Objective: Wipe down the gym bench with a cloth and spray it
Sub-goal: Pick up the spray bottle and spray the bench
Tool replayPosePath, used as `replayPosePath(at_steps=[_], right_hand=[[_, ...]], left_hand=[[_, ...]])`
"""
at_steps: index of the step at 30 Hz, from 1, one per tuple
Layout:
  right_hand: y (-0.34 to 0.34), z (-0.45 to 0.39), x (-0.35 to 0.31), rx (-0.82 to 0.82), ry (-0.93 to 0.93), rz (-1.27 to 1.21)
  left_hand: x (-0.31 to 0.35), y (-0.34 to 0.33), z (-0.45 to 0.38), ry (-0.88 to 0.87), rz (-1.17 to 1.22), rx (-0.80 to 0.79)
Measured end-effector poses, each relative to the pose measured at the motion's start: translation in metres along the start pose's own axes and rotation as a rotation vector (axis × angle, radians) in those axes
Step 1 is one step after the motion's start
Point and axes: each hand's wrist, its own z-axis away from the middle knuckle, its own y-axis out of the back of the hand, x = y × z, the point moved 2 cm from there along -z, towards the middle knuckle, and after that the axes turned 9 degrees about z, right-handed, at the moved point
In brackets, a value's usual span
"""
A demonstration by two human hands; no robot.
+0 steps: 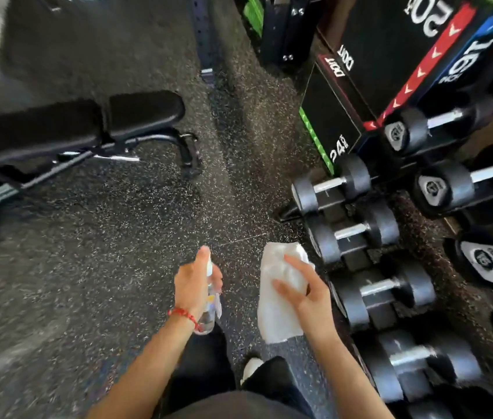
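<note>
A black padded gym bench (67,122) stands at the upper left on a dark metal frame, well away from both hands. My left hand (192,285) grips a small clear spray bottle (210,309) upright, with one finger up by its nozzle. My right hand (305,294) holds a white cloth (275,313) that hangs down from its fingers. Both hands are low in the middle of the view, above the speckled floor. A red cord bracelet circles my left wrist.
A rack of black dumbbells (390,291) runs down the right side, close to my right hand. Stacked black plyo boxes (390,55) with red, blue and green edges stand at the upper right. Speckled rubber floor (118,267) lies between me and the bench.
</note>
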Motion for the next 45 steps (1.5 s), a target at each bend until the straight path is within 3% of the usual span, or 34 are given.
replayPosePath(at_steps=[16, 24, 33, 45], right_hand=[[-0.079, -0.270, -0.115, 0.105, -0.045, -0.006], [-0.074, -0.406, -0.148, 0.078, -0.036, -0.018], [-0.040, -0.571, -0.211, 0.001, 0.003, -0.032], [-0.039, -0.747, -0.263, 0.053, -0.002, -0.037]], left_hand=[[0.128, 0.009, -0.278, 0.012, 0.087, 0.030], [0.160, -0.040, -0.387, 0.029, 0.102, 0.033], [0.248, -0.122, -0.517, 0.035, 0.240, 0.014], [0.342, -0.181, -0.690, -0.028, 0.158, 0.013]])
